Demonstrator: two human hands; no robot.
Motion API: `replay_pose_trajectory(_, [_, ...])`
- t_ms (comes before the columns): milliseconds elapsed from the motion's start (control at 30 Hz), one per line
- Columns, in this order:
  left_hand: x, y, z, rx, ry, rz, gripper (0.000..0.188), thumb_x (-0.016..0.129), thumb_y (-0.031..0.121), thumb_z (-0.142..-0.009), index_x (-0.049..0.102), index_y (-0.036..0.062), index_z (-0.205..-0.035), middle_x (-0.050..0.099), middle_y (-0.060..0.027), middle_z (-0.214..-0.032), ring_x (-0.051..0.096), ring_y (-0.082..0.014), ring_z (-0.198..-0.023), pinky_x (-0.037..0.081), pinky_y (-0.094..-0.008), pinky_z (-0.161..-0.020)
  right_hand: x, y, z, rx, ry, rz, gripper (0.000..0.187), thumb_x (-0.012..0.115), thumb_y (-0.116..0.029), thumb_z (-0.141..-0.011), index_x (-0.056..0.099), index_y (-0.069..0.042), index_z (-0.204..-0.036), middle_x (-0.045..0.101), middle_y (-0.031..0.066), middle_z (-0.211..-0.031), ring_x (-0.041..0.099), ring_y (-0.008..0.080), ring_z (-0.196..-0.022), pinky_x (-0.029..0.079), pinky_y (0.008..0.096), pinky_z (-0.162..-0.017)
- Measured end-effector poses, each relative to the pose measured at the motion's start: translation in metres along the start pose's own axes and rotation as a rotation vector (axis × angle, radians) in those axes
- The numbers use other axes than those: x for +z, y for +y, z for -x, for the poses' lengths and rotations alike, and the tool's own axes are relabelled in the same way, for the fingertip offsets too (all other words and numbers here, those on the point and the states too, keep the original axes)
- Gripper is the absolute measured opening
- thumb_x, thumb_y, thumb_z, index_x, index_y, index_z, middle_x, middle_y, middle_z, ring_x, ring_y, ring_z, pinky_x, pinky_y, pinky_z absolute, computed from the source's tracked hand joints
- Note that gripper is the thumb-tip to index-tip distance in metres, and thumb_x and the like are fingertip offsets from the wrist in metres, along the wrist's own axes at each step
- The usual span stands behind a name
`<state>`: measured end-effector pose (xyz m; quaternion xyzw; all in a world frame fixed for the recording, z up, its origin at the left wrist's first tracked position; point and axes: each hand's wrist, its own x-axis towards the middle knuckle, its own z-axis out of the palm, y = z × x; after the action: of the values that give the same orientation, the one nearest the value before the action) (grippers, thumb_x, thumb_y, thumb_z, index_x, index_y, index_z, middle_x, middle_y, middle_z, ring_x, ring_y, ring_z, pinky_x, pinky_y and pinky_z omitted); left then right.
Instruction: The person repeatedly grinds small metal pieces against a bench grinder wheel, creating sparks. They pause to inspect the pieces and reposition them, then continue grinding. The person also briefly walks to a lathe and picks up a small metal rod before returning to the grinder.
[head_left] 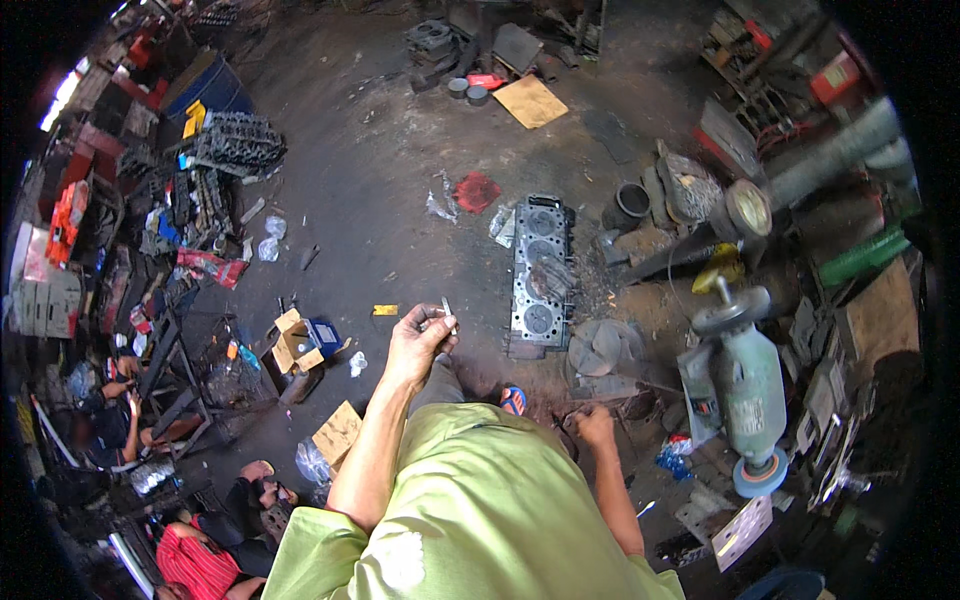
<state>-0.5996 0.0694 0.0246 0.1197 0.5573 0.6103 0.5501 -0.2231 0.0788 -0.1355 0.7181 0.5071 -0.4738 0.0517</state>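
Observation:
My left hand [424, 338] is raised in front of me, its fingers closed round a slim, pale stick-like piece [447, 307] whose kind I cannot make out. Lower down at my right side, my right hand [593, 424] hangs over dark clutter; its fingers are too dim to tell what they do. Ahead and to the right on the floor lies a metal engine block [521, 272], with several round pistons in a row. Neither hand touches it.
A bench grinder or polisher [752, 390] stands at my right, near a dark metal cylinder [627, 205]. An open cardboard box [292, 345] sits left. Engine parts [235, 140] are piled at far left. Two people are low at left, one in a red striped shirt [195, 560].

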Motion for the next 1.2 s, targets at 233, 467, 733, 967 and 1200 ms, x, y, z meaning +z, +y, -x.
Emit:
replay_pose_trajectory(233, [-0.074, 0.053, -0.084, -0.055, 0.020, 0.040, 0.017, 0.066, 0.009, -0.088, 0.056, 0.0002, -0.099, 0.062, -0.0080, -0.082, 0.057, -0.0140, -0.069, 0.047, -0.0257, -0.060, 0.066, -0.044, -0.031, 0.078, -0.023, 0.201, 0.034, 0.069, -0.022, -0.077, 0.069, 0.002, -0.101, 0.070, 0.0192, -0.094, 0.069, 0.0294, -0.083, 0.053, 0.0396, -0.074])
replay_pose_trajectory(467, [-0.153, 0.141, -0.170, -0.051, 0.046, -0.096, 0.020, 0.067, 0.012, -0.088, 0.060, -0.0006, -0.102, 0.061, -0.0039, -0.078, 0.056, -0.0096, -0.065, 0.045, -0.0230, -0.058, 0.108, -0.151, -0.086, 0.111, 0.020, 0.099, 0.036, 0.066, -0.027, -0.078, 0.069, -0.004, -0.105, 0.067, 0.0214, -0.104, 0.063, 0.0352, -0.103, 0.048, 0.0411, -0.091])
replay_pose_trajectory(733, [-0.182, 0.197, -0.270, -0.044, 0.116, -0.064, 0.015, 0.064, 0.014, -0.089, 0.061, 0.0030, -0.098, 0.061, -0.0019, -0.079, 0.056, -0.0090, -0.065, 0.044, -0.0231, -0.058, 0.117, -0.305, -0.156, -0.119, 0.040, 0.054, 0.035, 0.065, -0.027, -0.077, 0.069, -0.001, -0.100, 0.069, 0.0204, -0.094, 0.066, 0.0338, -0.090, 0.050, 0.0404, -0.081])
replay_pose_trajectory(967, [-0.195, 0.244, -0.378, -0.009, 0.269, -0.055, 0.011, 0.063, 0.009, -0.089, 0.060, 0.0019, -0.096, 0.061, -0.0041, -0.079, 0.057, -0.0120, -0.065, 0.046, -0.0250, -0.058, 0.121, -0.375, -0.282, -0.275, -0.115, 0.399, 0.036, 0.066, -0.033, -0.074, 0.071, -0.004, -0.095, 0.068, 0.0232, -0.091, 0.067, 0.0353, -0.082, 0.052, 0.0434, -0.072])
replay_pose_trajectory(1200, [-0.207, 0.329, -0.464, 0.054, 0.502, 0.119, 0.011, 0.062, 0.009, -0.088, 0.062, 0.0032, -0.098, 0.063, -0.0038, -0.080, 0.058, -0.0115, -0.061, 0.046, -0.0235, -0.056, 0.068, -0.607, -0.410, -0.382, -0.070, 0.305, 0.040, 0.066, -0.029, -0.073, 0.069, 0.001, -0.097, 0.070, 0.0204, -0.090, 0.069, 0.0303, -0.082, 0.053, 0.0380, -0.075])
